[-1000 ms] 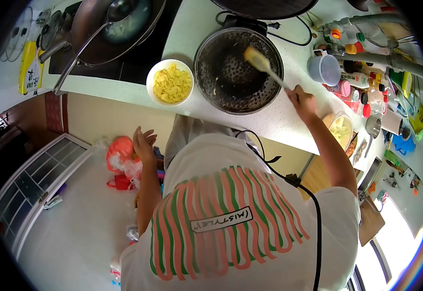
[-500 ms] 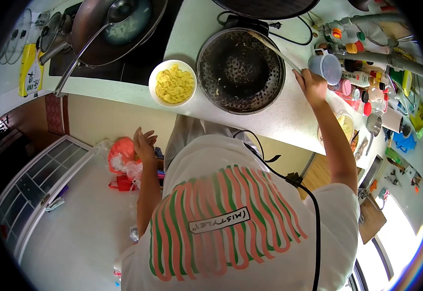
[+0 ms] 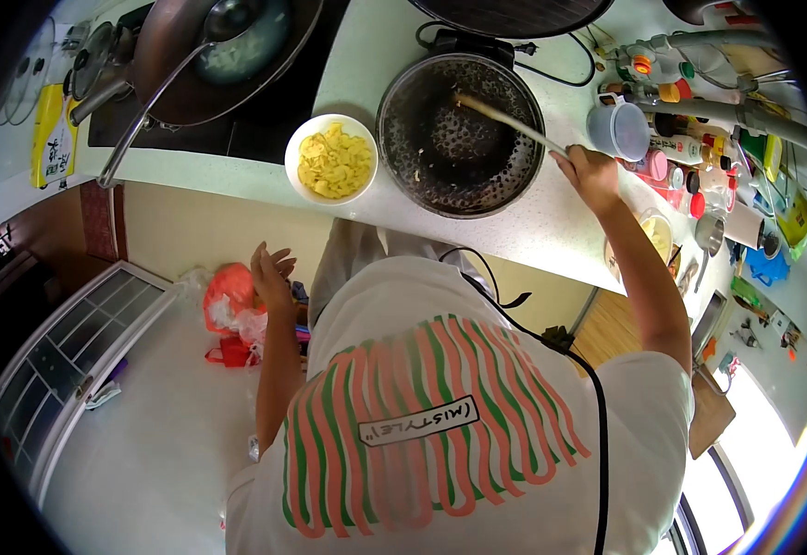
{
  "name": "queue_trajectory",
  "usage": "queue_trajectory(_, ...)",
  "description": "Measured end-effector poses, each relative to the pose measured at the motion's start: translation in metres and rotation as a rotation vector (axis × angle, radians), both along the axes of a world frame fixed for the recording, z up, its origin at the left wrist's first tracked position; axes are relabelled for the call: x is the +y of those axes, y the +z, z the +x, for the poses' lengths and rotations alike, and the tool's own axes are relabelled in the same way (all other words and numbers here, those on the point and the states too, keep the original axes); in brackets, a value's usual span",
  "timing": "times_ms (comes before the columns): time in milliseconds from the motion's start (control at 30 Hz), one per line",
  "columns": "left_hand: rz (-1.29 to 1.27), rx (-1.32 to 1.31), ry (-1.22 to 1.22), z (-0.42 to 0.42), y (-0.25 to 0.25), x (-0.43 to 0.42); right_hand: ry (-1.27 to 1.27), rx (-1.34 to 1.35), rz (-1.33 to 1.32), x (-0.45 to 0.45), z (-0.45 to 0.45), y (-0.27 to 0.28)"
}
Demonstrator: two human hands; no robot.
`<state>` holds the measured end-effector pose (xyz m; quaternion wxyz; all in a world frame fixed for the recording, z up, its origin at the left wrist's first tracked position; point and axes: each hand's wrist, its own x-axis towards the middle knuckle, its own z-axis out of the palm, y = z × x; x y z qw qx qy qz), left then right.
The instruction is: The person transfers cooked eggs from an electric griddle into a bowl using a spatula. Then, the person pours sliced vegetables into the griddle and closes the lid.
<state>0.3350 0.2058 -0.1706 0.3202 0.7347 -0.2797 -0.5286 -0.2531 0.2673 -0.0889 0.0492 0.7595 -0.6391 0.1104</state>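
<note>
My right hand (image 3: 590, 178) is closed around the pale handle of a slim wooden cooking utensil (image 3: 505, 118); the exact kind of its head is not clear. The utensil reaches over the right rim of a round dark electric pan (image 3: 461, 176), its brown tip above the pan's inner surface. Inside, the pan is speckled with residue and a few small crumbs. Left of the pan, a white bowl (image 3: 373, 172) contains yellow cooked pieces, perhaps scrambled egg (image 3: 334, 162). My left hand (image 3: 272, 271) hangs away from the counter, fingers apart and holding nothing.
A wok (image 3: 167, 55) with a ladle (image 3: 167, 83) in cloudy liquid stands on the black cooktop at left. The pan's raised lid (image 3: 515, 11) is behind it. Bottles, jars and a clear plastic tub (image 3: 619, 129) line the right side. A black cable (image 3: 604, 444) crosses my shirt.
My right hand has shifted slightly down and left. The utensil's tip has moved from the pan's upper rim down and left, further over the pan. My left hand stays almost still.
</note>
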Motion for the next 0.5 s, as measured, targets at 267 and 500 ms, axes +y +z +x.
queue_trajectory(267,-0.012,0.009,-0.034,0.003,-0.004,-0.005,-0.059,-0.086,0.103,-0.008,0.016,-0.01)
queue_trajectory(500,-0.008,0.007,-0.019,0.013,-0.003,-0.002,-0.154,-0.037,0.04,-0.023,0.017,-0.025)
